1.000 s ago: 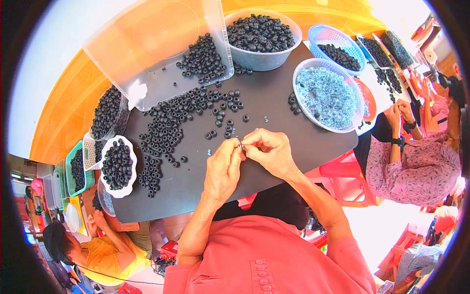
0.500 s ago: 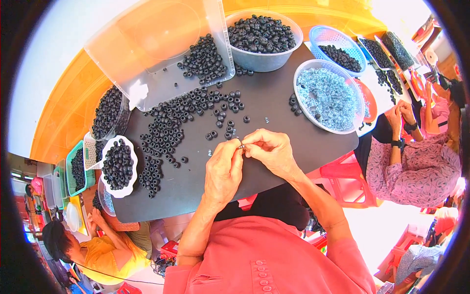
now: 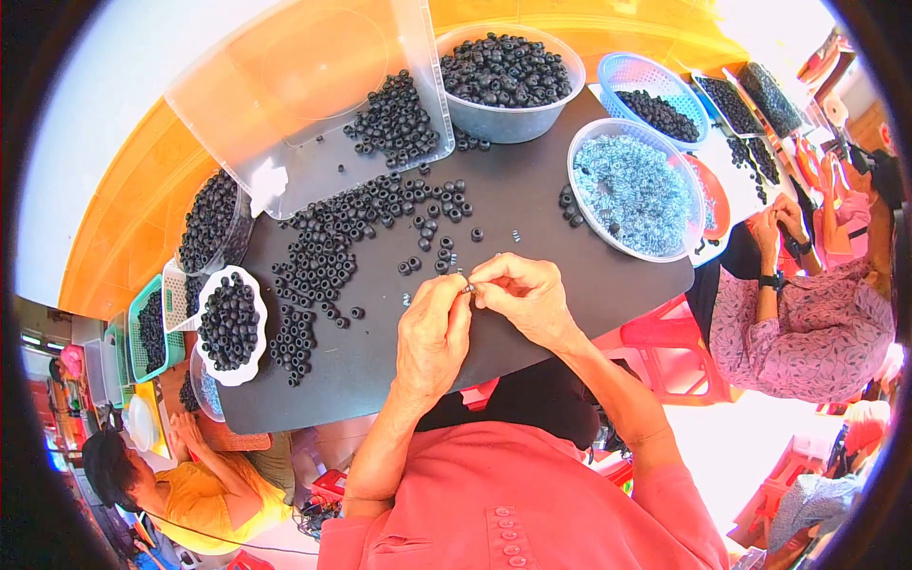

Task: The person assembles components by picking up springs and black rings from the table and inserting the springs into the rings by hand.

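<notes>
A tiny piece (image 3: 468,288), perhaps metal though too small to be sure, sat between the fingertips of the left hand (image 3: 429,337) and the right hand (image 3: 524,296), which met and pinched it over the smooth, dark counter (image 3: 541,180). Just beyond lay a few thin coiled springs (image 3: 516,236). To the left spread round black beads (image 3: 313,258), many showing a hole. Farther left stood a scalloped white dish (image 3: 260,331) of beads; on the far side, a clear plastic box (image 3: 304,85) held more. At right, a translucent bowl (image 3: 696,204) contained pale blue coils (image 3: 632,190).
</notes>
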A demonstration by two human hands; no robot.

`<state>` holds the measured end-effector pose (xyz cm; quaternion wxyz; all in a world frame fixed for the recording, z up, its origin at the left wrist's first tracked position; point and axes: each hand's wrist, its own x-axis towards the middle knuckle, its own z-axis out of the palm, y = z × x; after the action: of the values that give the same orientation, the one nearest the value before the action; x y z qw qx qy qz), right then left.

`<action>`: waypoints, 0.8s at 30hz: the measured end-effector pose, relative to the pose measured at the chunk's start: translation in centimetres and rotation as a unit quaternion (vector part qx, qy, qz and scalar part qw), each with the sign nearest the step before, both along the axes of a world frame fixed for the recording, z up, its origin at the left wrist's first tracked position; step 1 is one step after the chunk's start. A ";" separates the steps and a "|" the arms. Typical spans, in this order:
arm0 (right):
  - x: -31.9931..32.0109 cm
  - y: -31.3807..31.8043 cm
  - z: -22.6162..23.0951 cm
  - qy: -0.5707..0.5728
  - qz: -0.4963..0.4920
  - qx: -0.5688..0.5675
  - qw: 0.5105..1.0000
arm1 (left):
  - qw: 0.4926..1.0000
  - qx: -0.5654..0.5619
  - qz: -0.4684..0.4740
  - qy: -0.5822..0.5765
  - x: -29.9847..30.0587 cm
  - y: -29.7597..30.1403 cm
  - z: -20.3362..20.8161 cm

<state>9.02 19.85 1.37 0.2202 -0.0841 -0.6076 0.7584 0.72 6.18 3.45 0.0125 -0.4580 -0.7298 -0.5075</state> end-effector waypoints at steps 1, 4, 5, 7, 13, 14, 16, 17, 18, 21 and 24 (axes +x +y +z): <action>0.0 0.0 0.0 0.004 0.000 0.002 1.000 | 1.000 -0.002 0.000 0.008 0.0 0.0 0.0; 0.1 -0.2 0.0 0.013 -0.005 0.030 0.999 | 1.000 -0.007 0.000 0.008 0.1 0.0 0.1; 0.1 -0.2 0.0 0.012 -0.006 0.030 0.999 | 1.000 -0.009 0.001 0.000 0.1 0.0 0.1; 0.0 -0.3 -0.3 0.018 -0.016 0.052 0.998 | 1.000 -0.015 -0.002 -0.022 0.1 0.0 0.0; 0.1 -0.1 -0.5 -0.013 -0.022 0.094 0.995 | 0.981 -0.066 -0.052 -0.174 -0.8 -0.2 0.5; 0.1 -0.3 -0.4 -0.013 -0.022 0.093 0.995 | 0.981 -0.054 -0.062 -0.175 -0.9 -0.2 0.4; -0.2 -0.5 0.3 -0.004 -0.023 0.008 1.000 | 0.991 -0.039 -0.041 -0.121 -0.6 -0.1 0.3; -0.2 -0.4 0.5 -0.003 -0.023 0.008 1.000 | 0.997 -0.024 -0.020 -0.068 -0.4 0.0 0.2; -0.1 -0.3 0.7 -0.026 -0.019 0.002 0.999 | 0.997 -0.024 -0.021 -0.068 -0.4 0.0 0.2; 0.1 -0.1 0.5 -0.048 -0.015 0.001 0.999 | 0.998 -0.025 -0.019 0.050 -0.6 0.0 0.3; 0.1 -0.1 0.5 -0.045 -0.015 0.007 0.999 | 0.996 -0.041 -0.038 0.071 -0.9 -0.2 0.3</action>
<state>9.14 19.75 1.83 0.2042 -0.1260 -0.6212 0.7460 -0.15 6.02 3.72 0.0264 -0.5208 -0.7289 -0.4437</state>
